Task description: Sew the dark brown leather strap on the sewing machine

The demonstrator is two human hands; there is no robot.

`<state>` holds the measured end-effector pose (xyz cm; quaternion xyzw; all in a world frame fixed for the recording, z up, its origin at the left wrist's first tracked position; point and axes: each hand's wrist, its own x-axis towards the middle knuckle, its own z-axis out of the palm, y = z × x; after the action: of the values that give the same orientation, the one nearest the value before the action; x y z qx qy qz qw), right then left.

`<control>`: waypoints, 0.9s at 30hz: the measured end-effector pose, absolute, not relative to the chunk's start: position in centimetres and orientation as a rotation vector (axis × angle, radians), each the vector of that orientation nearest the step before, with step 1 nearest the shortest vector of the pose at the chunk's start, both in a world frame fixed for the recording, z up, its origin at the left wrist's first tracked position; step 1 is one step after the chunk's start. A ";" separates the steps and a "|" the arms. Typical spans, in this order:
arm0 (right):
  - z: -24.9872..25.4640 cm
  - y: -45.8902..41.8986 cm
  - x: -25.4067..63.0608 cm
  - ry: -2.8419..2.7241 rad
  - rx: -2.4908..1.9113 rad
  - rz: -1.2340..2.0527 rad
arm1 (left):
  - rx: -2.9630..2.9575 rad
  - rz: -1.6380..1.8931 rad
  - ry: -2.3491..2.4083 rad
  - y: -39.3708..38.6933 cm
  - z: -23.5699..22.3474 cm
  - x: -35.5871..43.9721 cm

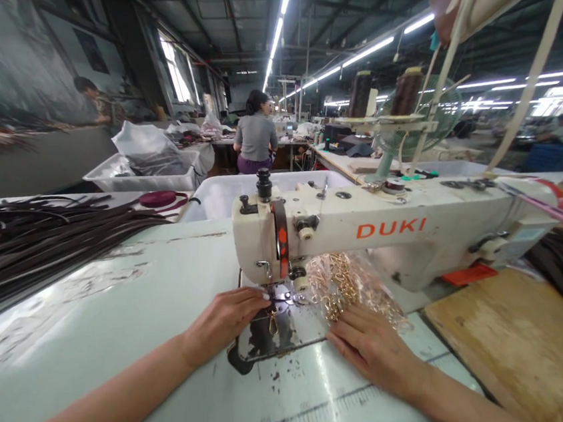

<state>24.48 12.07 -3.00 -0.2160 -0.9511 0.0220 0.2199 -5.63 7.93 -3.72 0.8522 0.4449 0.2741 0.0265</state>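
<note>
My left hand (pixel 231 310) is closed at the needle area of a white sewing machine (pixel 390 226), its fingertips pinching a short dark strap (pixel 268 305) by the presser foot. A gold snap hook (pixel 273 321) hangs from the near end of that strap, over the worn metal bed plate (pixel 267 344). To the right, my right hand (pixel 378 345) rests palm down with its fingertips in the near edge of a pile of gold snap hooks (pixel 339 281). One hook lies at those fingertips, partly hidden by them. Part of the pile sits in clear plastic.
Long dark straps (pixel 30 252) lie along the table's left side, near a maroon strap roll (pixel 159 198). On the right is a wooden board (pixel 513 349). White bins (pixel 138 179) stand behind the table. A co-worker (pixel 258 135) sits farther back, facing away.
</note>
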 end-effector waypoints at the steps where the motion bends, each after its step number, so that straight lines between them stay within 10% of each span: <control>1: -3.0 12.1 24.5 -2.635 -0.598 0.068 | 2.629 0.840 1.387 8.0 -3.7 -5.6; 18: -3.4 11.9 24.1 -2.633 -0.606 -0.087 | 2.617 0.313 1.535 8.0 -0.9 -5.0; 27: 4.2 12.2 31.0 -2.171 -0.578 -0.546 | 1.671 0.955 1.911 -4.6 2.2 -10.0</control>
<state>31.01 12.21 4.18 -0.2288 -0.8593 -0.2161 0.4031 -10.05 -4.56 2.16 0.6019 0.6883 0.3441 0.2132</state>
